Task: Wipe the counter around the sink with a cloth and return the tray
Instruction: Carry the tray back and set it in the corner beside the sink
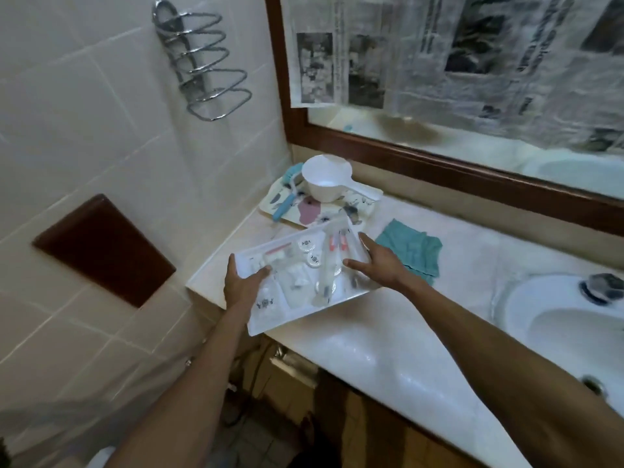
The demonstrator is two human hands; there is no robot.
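White plastic tray (297,309) of small toiletries gripped at both ends: left hand (241,285) with fingers (261,273) curled over the left rim, right hand (380,263) with fingers clasping the right edge. Tray tilted, overhanging the pale stone tabletop (371,352). Just beyond, a crumpled teal cloth (410,249); behind, a patterned tray (337,211) bearing a white scoop (326,179). Sink (526,302) at right.

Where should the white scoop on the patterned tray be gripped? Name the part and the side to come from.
Grip the white scoop by its flat handle, which sticks out to the right over the patterned tray. Come from the right and above: the wall and a blue brush crowd the left, and the round bowl is probably too wide for a firm one-handed hold.
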